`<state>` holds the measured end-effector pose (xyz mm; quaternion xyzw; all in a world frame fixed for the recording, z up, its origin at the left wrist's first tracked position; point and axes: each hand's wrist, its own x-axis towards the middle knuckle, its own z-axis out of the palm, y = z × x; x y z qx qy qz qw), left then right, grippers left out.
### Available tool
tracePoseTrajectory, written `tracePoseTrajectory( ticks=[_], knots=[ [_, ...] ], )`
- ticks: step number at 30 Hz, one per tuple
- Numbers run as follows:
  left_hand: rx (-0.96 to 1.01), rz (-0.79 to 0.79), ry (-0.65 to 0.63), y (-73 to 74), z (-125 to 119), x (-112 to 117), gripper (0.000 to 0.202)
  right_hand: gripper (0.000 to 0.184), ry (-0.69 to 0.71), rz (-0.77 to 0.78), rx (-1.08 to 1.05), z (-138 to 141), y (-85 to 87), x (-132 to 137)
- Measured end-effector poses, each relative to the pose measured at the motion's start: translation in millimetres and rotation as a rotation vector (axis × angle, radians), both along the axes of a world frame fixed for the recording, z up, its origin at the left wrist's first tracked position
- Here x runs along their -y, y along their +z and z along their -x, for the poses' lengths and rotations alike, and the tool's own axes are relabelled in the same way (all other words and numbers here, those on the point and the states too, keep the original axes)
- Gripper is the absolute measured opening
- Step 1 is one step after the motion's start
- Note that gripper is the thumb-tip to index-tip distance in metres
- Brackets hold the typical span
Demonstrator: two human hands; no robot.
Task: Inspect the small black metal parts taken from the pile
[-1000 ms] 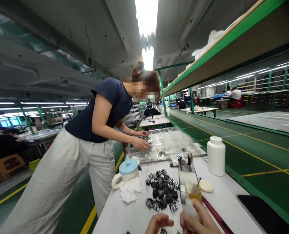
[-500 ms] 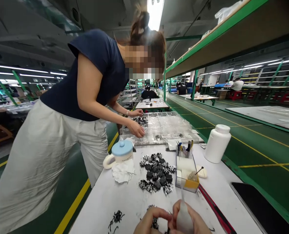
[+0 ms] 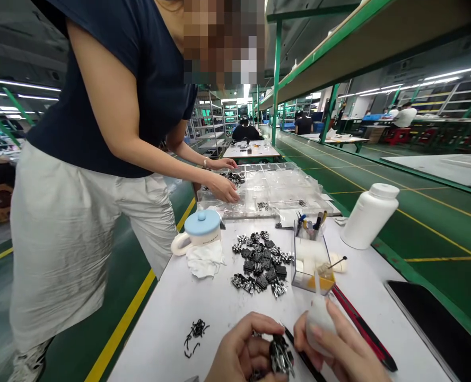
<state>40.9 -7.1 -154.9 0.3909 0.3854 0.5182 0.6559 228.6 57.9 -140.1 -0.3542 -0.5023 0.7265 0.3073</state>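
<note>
My left hand (image 3: 241,345) is closed around a small black-and-silver metal part (image 3: 281,356), gripped between thumb and fingers at the table's front. Beside it, my right hand (image 3: 349,342) wraps round a white squeeze bottle (image 3: 318,318) whose thin nozzle points up. A slim black pointed tool (image 3: 307,362) runs between the two hands; whether the right fingers also hold it I cannot tell. Beyond the hands lies a pile of similar black-and-silver parts (image 3: 261,262). Left of my left hand is a small heap of thin black curved pieces (image 3: 198,329).
A lidded cup (image 3: 201,228) and crumpled tissue (image 3: 205,260) stand at left. Right of the pile are a clear box (image 3: 313,265), a white bottle (image 3: 371,216), a red-black strip (image 3: 363,326) and a phone (image 3: 426,329). A co-worker (image 3: 140,106) leans over a compartmented tray (image 3: 279,183).
My hands have moved apart, the right one shifting right with the squeeze bottle. The part in my left hand now shows clearly. The camera view has tilted downward.
</note>
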Motion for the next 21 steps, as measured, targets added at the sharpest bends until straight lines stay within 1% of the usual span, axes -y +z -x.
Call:
tracePoseTrajectory(
  ticks=[3, 5, 8, 9, 11, 13, 15, 19, 21],
  knots=[
    [-0.082, -0.022, 0.077, 4.1, 0, 3, 0.041, 0.038, -0.080, -0.111, 0.037, -13, 4.2, -8],
    [-0.141, -0.043, 0.117, 11.9, -1, 5, 0.037, 0.036, -0.195, -0.142, -0.021, -19, 9.0, -13],
    [-0.198, -0.054, 0.126, 21.6, -2, 8, 0.034, 0.035, -0.445, -0.090, -0.163, -25, 17.4, -17],
    [-0.206, -0.052, 0.122, 23.2, -2, 9, 0.034, 0.036, -0.506, -0.053, -0.213, -26, 19.9, -19],
    [-0.208, -0.054, 0.107, 24.2, -3, 9, 0.034, 0.041, -0.574, 0.033, -0.320, -27, 23.7, -21],
    [-0.219, -0.072, 0.098, 24.1, -4, 9, 0.034, 0.046, -0.610, 0.089, -0.404, -28, 26.0, -21],
    [-0.252, -0.099, 0.106, 24.5, -4, 9, 0.033, 0.046, -0.629, 0.077, -0.405, -28, 27.5, -18],
    [-0.309, -0.129, 0.132, 26.9, -4, 8, 0.032, 0.038, -0.598, -0.052, -0.244, -25, 29.8, -1],
    [-0.323, -0.139, 0.122, 27.0, -3, 8, 0.033, 0.037, -0.571, -0.141, -0.227, -24, 27.5, 7]
  ],
)
